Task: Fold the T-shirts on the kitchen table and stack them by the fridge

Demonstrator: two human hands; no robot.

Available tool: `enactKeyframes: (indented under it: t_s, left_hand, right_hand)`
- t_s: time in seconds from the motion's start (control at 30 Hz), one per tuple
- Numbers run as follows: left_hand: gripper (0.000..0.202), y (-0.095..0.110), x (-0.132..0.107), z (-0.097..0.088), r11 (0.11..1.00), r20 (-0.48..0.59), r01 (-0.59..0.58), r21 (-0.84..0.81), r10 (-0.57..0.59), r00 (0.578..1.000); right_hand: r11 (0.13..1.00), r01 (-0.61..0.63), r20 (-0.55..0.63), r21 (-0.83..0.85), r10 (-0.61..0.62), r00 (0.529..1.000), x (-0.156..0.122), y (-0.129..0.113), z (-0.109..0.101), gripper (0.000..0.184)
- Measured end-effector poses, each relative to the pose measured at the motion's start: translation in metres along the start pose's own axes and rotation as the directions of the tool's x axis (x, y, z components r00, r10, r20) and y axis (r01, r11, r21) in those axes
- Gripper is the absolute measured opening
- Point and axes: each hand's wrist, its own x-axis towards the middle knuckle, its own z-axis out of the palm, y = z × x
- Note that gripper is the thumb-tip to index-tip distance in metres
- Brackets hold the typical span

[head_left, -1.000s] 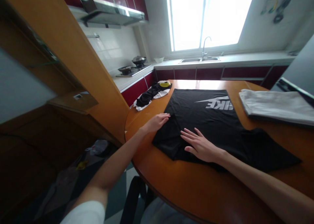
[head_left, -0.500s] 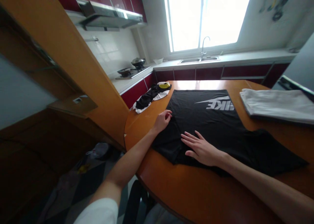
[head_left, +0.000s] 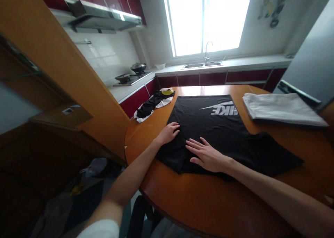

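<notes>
A black T-shirt (head_left: 206, 126) with a large white printed logo lies spread over the wooden table (head_left: 167, 193). Its logo faces the far side, upside down to me, and one sleeve stretches out to the right. My left hand (head_left: 168, 132) rests at the shirt's left edge, fingers slightly bent and lying on the cloth. Palm down, my right hand (head_left: 206, 155) lies on the near part of the shirt with its fingers spread. Neither hand grips the fabric.
A folded white cloth (head_left: 281, 107) lies at the table's right. Crumpled black-and-white clothing (head_left: 153, 104) with a yellow patch sits at the far left edge. Beyond are a stove with pans (head_left: 138, 67), a sink (head_left: 203, 65) and a wooden partition (head_left: 86, 81).
My left hand's fingers have loosened from a curl and now lie flatter on the shirt's edge. My right hand stays in about the same place on the cloth. The view has turned slightly right.
</notes>
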Motion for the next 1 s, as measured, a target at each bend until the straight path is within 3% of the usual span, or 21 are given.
enactKeyframes:
  t_s: [0.07,0.23,0.43,0.67,0.87,1.0]
  left_hand:
    - [0.035,-0.001,-0.001,0.001,0.999,0.043,-0.013,0.031,0.012,0.999]
    - [0.039,-0.001,-0.001,0.0,0.999,0.035,0.012,0.039,-0.013,0.999]
    - [0.048,-0.004,-0.003,0.0,0.999,0.142,0.017,0.049,-0.023,0.99]
    - [0.056,-0.001,0.001,0.0,0.996,0.114,0.049,0.075,-0.058,0.992]
    - [0.068,-0.001,0.0,0.007,0.976,0.304,0.069,0.205,-0.13,0.944]
    - [0.068,-0.006,-0.002,0.012,0.97,0.318,0.034,0.241,-0.112,0.942]
  right_hand:
    - [1.0,0.001,-0.003,-0.001,-0.001,1.0,0.0,0.0,0.0,0.061]
    - [1.0,-0.001,0.006,0.015,0.001,1.0,-0.001,0.002,0.002,0.061]
    - [0.999,-0.006,0.004,0.036,0.006,1.0,-0.001,0.004,0.003,0.062]
    - [0.999,-0.02,0.017,0.046,0.019,1.0,0.0,0.002,0.001,0.063]
    - [0.999,-0.029,0.024,0.043,0.028,0.999,0.0,0.0,0.0,0.064]
    - [0.999,-0.021,0.021,0.043,0.02,1.0,0.0,0.002,0.001,0.063]
